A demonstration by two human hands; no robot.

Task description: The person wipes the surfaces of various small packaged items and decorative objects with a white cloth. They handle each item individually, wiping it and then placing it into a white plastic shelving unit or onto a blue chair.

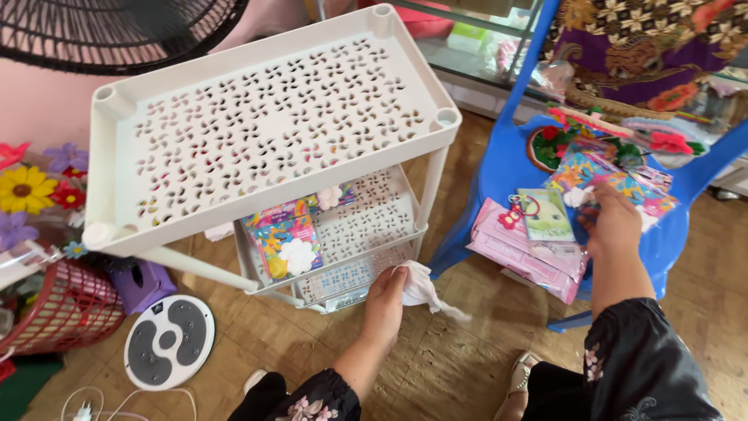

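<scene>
Left hand point(387, 295) clenched on white cloth point(425, 290) beside rack point(265, 125); right hand point(612, 222) pinching colourful packets point(615, 183). Could topple pink stack point(530, 253) off blue chair point(499, 168).

Left hand point(387, 290) grips white cloth point(423, 287) at edge of white plastic rack point(265, 117), w/ colourful packets point(284, 238) on its lower shelf. Right hand point(612, 222) rests on bright packets point(615, 183) piled on blue chair point(506, 156).

Wood parquet floor point(460, 366), pink wall point(47, 101), blue chair point(506, 164).
</scene>
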